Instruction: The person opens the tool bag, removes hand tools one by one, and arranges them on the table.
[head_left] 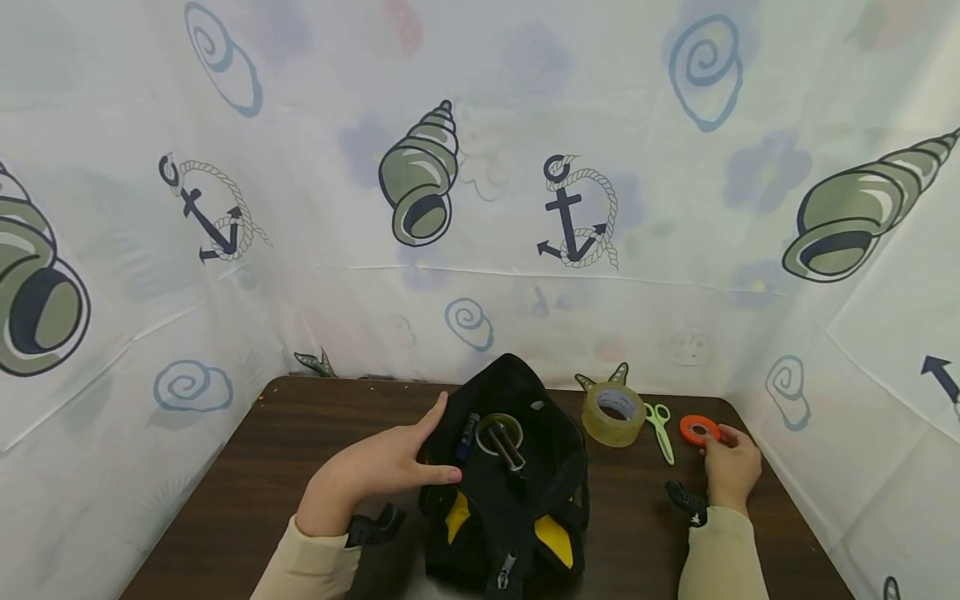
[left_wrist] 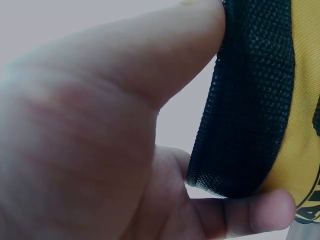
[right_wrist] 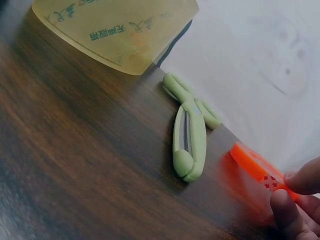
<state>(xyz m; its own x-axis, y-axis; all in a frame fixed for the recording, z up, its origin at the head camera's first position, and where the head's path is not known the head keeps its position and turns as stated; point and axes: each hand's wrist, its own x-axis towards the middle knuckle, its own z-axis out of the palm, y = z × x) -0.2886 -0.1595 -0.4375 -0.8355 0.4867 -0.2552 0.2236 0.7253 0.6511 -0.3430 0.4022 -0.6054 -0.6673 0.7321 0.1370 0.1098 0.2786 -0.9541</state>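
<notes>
In the head view, a black tool bag [head_left: 502, 517] with yellow panels stands open on the table. My left hand [head_left: 390, 462] grips the bag's left side, and the left wrist view shows the black webbing edge [left_wrist: 250, 100] between thumb and fingers. Inside the bag lie a roll of tape [head_left: 516, 427], a dark marker-like stick [head_left: 468, 437] and a dark metallic tool [head_left: 506, 450] whose kind I cannot tell. On the right, my right hand [head_left: 731, 467] pinches the rim of a small orange tape roll [head_left: 696, 429] between thumb and finger.
A wide roll of clear yellowish tape [head_left: 611, 429] stands right of the bag. Light green scissors [head_left: 662, 437] lie between that roll and the orange one. Patterned white cloth [head_left: 510, 317] surrounds the back and sides of the dark wooden table [head_left: 330, 417].
</notes>
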